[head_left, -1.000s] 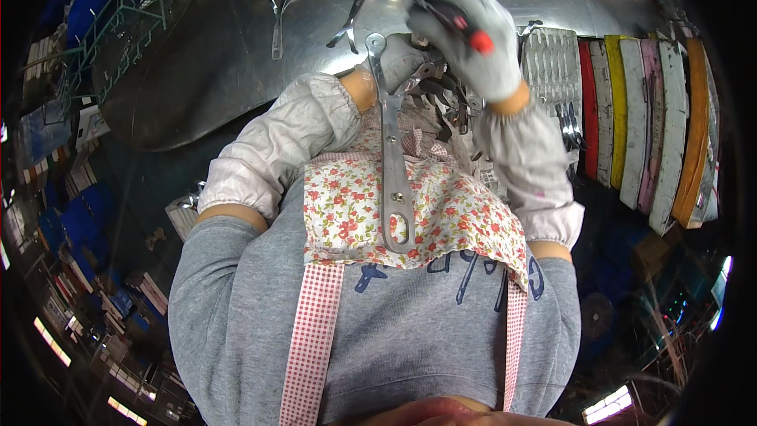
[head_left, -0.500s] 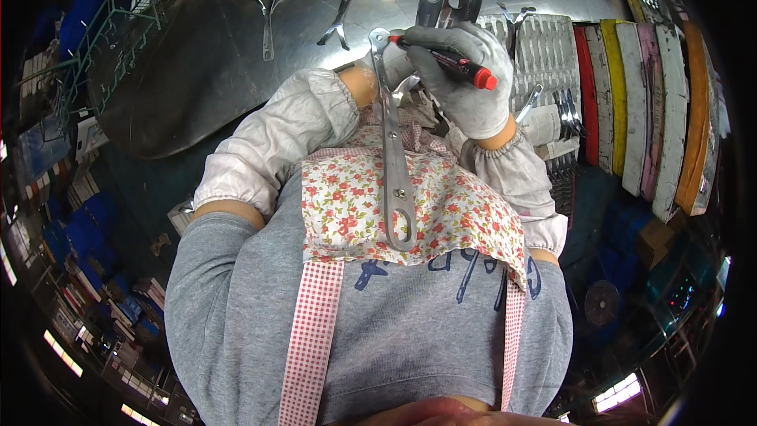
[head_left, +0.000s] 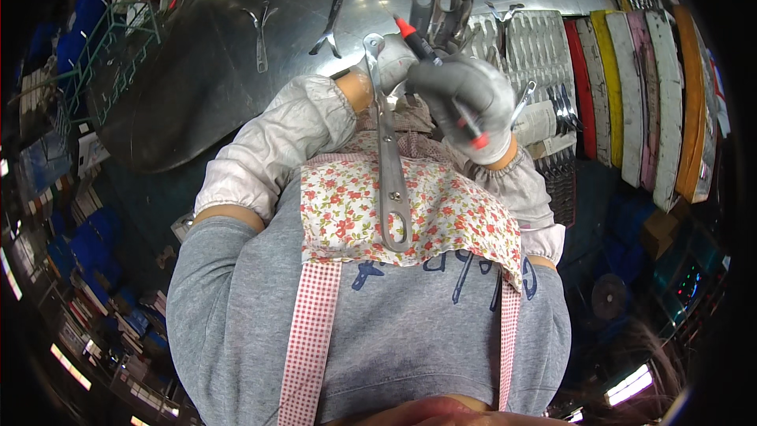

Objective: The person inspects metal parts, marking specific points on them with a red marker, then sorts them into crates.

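Note:
A long flat steel tool (head_left: 388, 150), with a slotted handle end, rivets and a rounded far end, stands lengthwise before my chest. My gloved left hand (head_left: 394, 61) is closed on it near the far end; some of its fingers are hidden. Close by on the right, my gloved right hand (head_left: 471, 95), slightly blurred, grips a black marker pen (head_left: 427, 52) with red ends. The marker's red far end points up and left, apart from the tool.
Several steel tools with looped handles (head_left: 445, 9) lie beyond my hands on the metal table (head_left: 189, 55). Two forked steel tools (head_left: 260, 39) rest farther left. On the right are a patterned metal rack (head_left: 536, 47) and a row of coloured slabs (head_left: 603, 87).
My right hand has drawn back and down from the tool's rounded end, turning the marker so its far end rises. The left hand and tool have barely shifted.

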The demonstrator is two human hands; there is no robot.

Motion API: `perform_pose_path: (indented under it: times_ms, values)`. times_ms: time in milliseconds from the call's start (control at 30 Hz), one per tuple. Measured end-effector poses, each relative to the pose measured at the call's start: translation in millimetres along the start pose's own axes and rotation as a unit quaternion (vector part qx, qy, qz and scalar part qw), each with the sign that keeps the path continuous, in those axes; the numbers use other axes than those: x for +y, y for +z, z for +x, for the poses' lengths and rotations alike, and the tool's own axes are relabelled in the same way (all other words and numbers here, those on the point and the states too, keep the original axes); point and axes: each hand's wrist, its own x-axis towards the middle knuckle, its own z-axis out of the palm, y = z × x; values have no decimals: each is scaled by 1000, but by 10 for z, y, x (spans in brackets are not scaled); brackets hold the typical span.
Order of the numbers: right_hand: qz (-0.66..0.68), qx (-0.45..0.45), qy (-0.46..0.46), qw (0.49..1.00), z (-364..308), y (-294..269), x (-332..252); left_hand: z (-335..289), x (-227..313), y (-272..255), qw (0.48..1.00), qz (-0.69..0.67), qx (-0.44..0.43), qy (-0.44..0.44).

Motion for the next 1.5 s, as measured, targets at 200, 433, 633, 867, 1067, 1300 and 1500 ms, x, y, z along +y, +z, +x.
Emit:
perform_pose_path:
  times_ms: [200, 433, 633, 867, 1067, 1300, 1500]
  values:
    - [8, -51, -59, 997, -360, 179, 107, 72, -25, 159, 997, 53, 17, -55]
    - [91, 454, 195, 865, -1471, -224, 596, 116, 41, 335, 982, -96, 52, -151]
    - [-185, 354, 676, 619, -3224, -499, 1243, 286, 180, 306, 969, -195, -22, -148]
    - [-240, 335, 662, 626, -4178, 122, 1584, 87, 381, 861, 990, -88, -8, -110]
    - [-239, 316, 640, 658, -4063, -42, 1654, -301, 366, 1231, 874, 385, -95, 280]
    - [-271, 359, 428, 784, -3562, -318, 1596, -197, 412, 1132, 551, 605, -163, 551]
    - [-220, 326, 342, 853, -2699, -389, 1425, 12, 576, 1010, 519, 607, -205, 565]
